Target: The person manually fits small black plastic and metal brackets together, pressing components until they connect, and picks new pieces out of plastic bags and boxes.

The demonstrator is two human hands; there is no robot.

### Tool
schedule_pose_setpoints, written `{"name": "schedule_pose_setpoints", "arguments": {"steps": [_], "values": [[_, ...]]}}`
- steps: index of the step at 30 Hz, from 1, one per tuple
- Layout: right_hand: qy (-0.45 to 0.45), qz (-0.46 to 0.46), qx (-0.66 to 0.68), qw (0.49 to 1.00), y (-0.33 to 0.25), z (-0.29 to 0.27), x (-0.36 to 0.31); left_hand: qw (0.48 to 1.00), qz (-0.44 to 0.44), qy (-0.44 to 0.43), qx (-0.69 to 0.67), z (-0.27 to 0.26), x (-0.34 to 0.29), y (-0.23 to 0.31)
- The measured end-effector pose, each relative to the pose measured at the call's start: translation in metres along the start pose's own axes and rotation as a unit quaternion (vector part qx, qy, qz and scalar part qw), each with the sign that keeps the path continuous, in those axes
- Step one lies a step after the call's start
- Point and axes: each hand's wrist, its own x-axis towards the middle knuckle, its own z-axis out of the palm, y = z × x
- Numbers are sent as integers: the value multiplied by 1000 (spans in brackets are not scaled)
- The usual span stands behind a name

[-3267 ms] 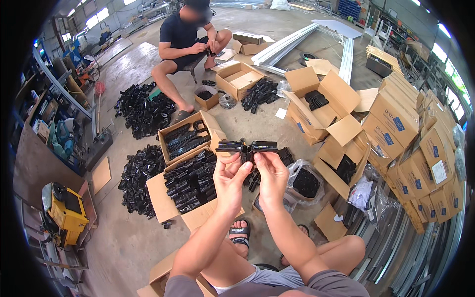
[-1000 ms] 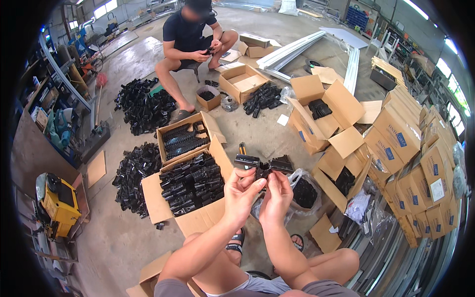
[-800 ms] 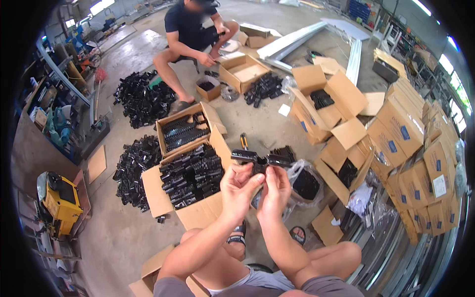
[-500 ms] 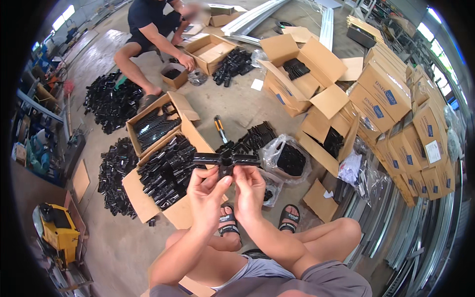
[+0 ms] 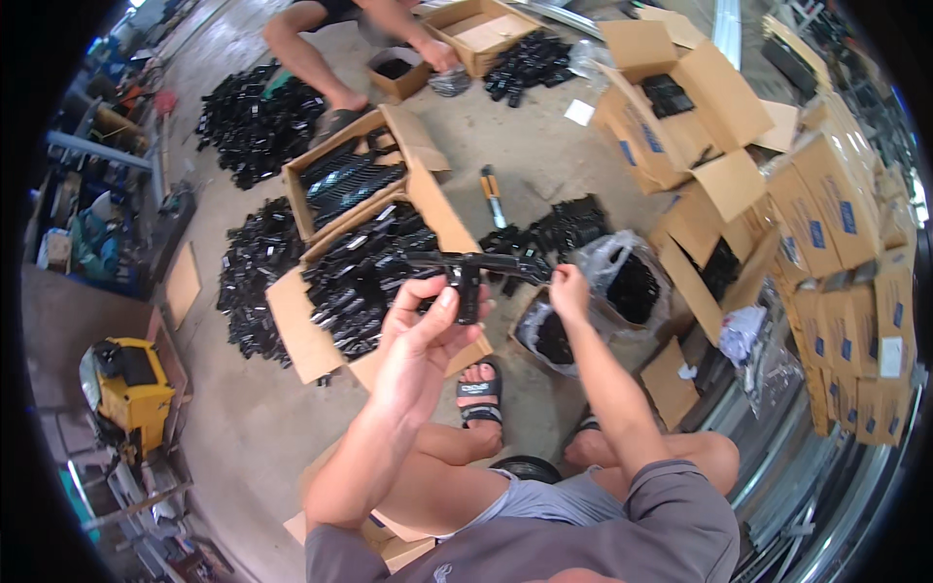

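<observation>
My left hand is closed round a black T-shaped bracket, holding it up with its crossbar roughly level and its stem pointing down. My right hand has its fingers pinched together beside the bracket's right end, in front of a clear plastic bag of small black parts. Whether those fingertips touch the bracket or hold a small part cannot be made out. Behind the bracket lies a row of black brackets on the floor. An open carton heaped with black parts stands beyond my left hand.
A cutter with an orange-and-black handle lies on the floor. Loose black parts form piles at left. Open cartons and stacked boxes stand at right, with metal profiles below. Another person's hand works at the far side.
My right hand has come off the middle of the bracket and moved right. The left hand keeps hold, and the bracket's stem now shows pointing down. The whole view has shifted.
</observation>
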Motion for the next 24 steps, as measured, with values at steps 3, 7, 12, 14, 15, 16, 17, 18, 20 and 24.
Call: {"name": "schedule_pose_setpoints", "arguments": {"steps": [3,7,12,14,15,16,17,18,20,24], "values": [[-28,-18,-117,993,25,15,32,997,-7,-38,-67,-4,5,6],[-113,112,-221,962,6,16,45,988,-1,-89,-124,-7,8,7],[-135,155,-221,953,2,19,56,983,-10,-106,-152,-12,11,5],[-132,127,-254,950,11,22,63,984,-11,-94,-149,-10,12,4],[-127,122,-265,948,13,23,65,984,-11,-92,-149,-10,13,4],[-128,122,-265,948,15,24,65,984,-16,-97,-150,-10,15,4],[-127,120,-263,949,17,24,65,983,-21,-103,-150,-10,16,4],[-125,117,-262,950,17,24,65,983,-21,-102,-151,-11,17,3],[-110,107,-254,955,17,23,61,978,-30,-124,-164,-13,18,3],[-38,87,-185,978,1,6,50,981,-26,-120,-149,-7,16,2]]}}
